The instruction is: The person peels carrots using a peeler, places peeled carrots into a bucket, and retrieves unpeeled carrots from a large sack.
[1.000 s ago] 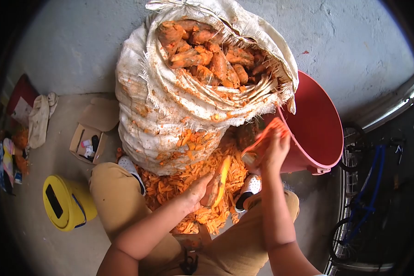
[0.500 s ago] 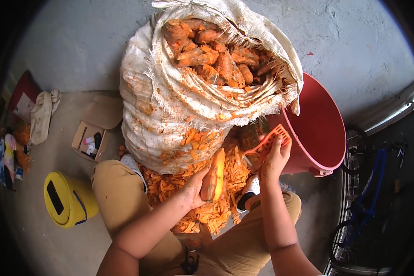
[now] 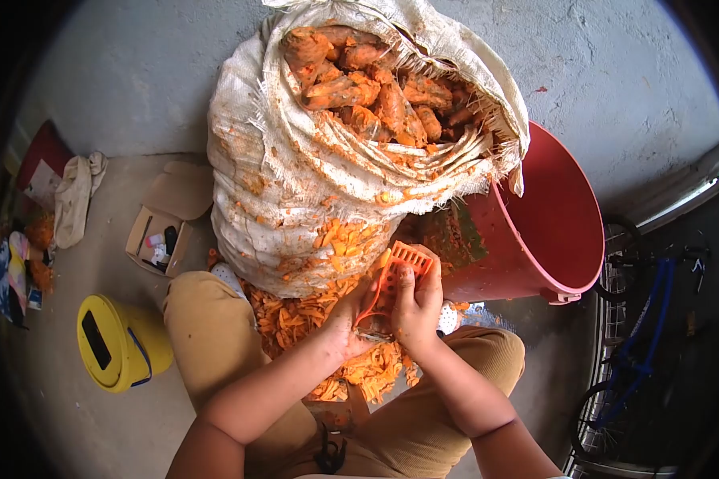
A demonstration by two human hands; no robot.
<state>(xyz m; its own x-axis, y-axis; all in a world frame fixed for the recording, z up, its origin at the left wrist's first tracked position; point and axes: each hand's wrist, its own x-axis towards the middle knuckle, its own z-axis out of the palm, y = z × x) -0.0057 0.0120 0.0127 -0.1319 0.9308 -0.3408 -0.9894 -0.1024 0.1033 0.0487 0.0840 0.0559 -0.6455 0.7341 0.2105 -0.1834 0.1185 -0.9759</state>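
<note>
My left hand [image 3: 345, 321] is wrapped round a large carrot, mostly hidden now behind the hands and the tool; its yellow-orange tip [image 3: 384, 259] shows. My right hand [image 3: 418, 310] grips an orange plastic peeler [image 3: 410, 255] with slots and holes, which lies over the carrot. Both hands are close together above a heap of orange peelings [image 3: 287, 319] on the floor between my legs. Just beyond stands a white woven sack [image 3: 256, 184], its mouth folded open on many rough, unpeeled carrots [image 3: 347, 92]. Peelings cling to the sack's side.
A big red tub [image 3: 487, 247] leans open beside the sack on the right. On the left are a lidded yellow bucket [image 3: 148, 343] and an open cardboard box [image 3: 140, 231] with small items. A blue bicycle [image 3: 643, 343] stands at far right, a grey wall [image 3: 136, 88] behind.
My right hand has swung left and down with the peeler, from beside the tub onto the carrot. My left hand still holds the carrot, now largely covered.
</note>
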